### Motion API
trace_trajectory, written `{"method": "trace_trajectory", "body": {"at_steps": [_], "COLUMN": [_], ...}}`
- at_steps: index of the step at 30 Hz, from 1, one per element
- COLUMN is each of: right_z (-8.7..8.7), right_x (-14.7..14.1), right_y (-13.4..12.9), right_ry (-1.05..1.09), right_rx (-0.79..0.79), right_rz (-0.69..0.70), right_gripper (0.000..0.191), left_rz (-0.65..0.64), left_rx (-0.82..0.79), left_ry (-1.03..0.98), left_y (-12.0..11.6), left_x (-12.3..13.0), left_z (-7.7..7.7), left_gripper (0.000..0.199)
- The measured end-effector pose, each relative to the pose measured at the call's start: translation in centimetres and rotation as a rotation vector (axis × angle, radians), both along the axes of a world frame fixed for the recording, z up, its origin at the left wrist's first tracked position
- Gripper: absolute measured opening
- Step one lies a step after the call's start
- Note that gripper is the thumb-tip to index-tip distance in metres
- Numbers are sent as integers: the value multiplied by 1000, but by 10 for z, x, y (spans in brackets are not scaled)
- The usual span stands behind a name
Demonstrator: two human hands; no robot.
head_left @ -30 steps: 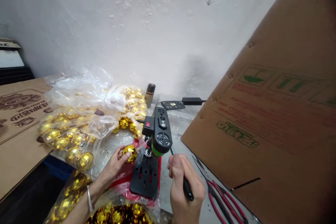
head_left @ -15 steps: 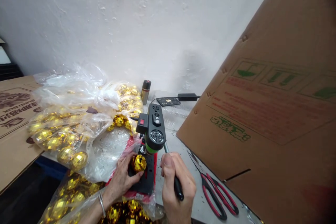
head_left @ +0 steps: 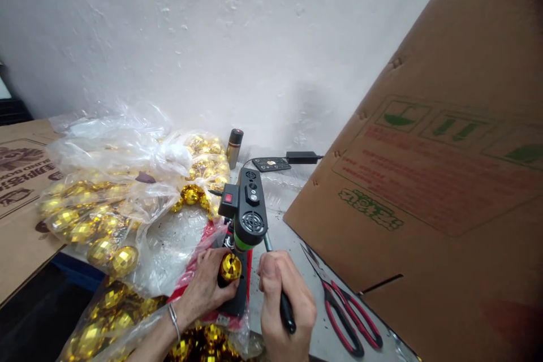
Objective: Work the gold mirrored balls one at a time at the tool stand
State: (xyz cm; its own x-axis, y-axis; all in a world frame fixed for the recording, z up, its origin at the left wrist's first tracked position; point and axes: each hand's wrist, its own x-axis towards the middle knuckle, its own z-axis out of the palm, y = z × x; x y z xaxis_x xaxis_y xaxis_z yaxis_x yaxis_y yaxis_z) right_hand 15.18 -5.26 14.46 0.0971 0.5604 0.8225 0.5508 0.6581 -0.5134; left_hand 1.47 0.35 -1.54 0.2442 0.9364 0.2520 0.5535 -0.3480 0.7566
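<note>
A shiny gold mirrored ball (head_left: 230, 267) sits between the thumb and fingers of my left hand (head_left: 211, 278), with a small dark hole showing on its top. It is held over the base of a small black bench drill (head_left: 251, 206), close under the drill's head. My right hand (head_left: 287, 305) is wrapped round the drill's lever handle (head_left: 287, 312), which has a black grip and a metal rod. The drill's tip is partly hidden behind the head and the ball. A red switch box (head_left: 228, 199) is on the drill's left side.
Clear plastic bags (head_left: 114, 153) of gold balls lie at the left, with more balls below my left arm. Red-and-black scissors (head_left: 339, 305) lie at the right beside a large cardboard box (head_left: 424, 153). A spray can (head_left: 235, 148) and a black power adapter (head_left: 302, 157) stand near the wall.
My left hand has moved the gold ball slightly right and down, bringing its hole nearer to below the drill head. My right hand keeps its grip on the lever.
</note>
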Motion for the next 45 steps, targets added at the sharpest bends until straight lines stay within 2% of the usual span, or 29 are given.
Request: {"method": "trace_trajectory", "body": {"at_steps": [4,9,15,22,28,39,45], "right_z": [-6,-13,-20,-41,-48,-68,-73], "right_x": [3,-1,-19,-29,-28,-23,-20], "right_y": [-3,-7,-12,-11,-6,0,11], "right_ry": [-16,31,181,215,199,201,183], "right_rx": [-32,-53,-54,-6,35,83,237], "right_rz": [7,26,-70,-174,-213,-207,-211], "right_gripper": [24,26,32,34,36,34,37], "left_rz": [-44,-129,-99,-82,-96,-82,-77], "left_rx": [-140,-168,-228,-243,-236,-224,-201], "left_ry": [2,-16,2,-3,-9,-13,-12], "left_y": [4,2,2,1,1,1,2], "left_x": [3,0,0,2,4,4,5], "left_z": [11,16,19,17,19,18,15], "left_gripper": [57,50,45,40,40,43,50]}}
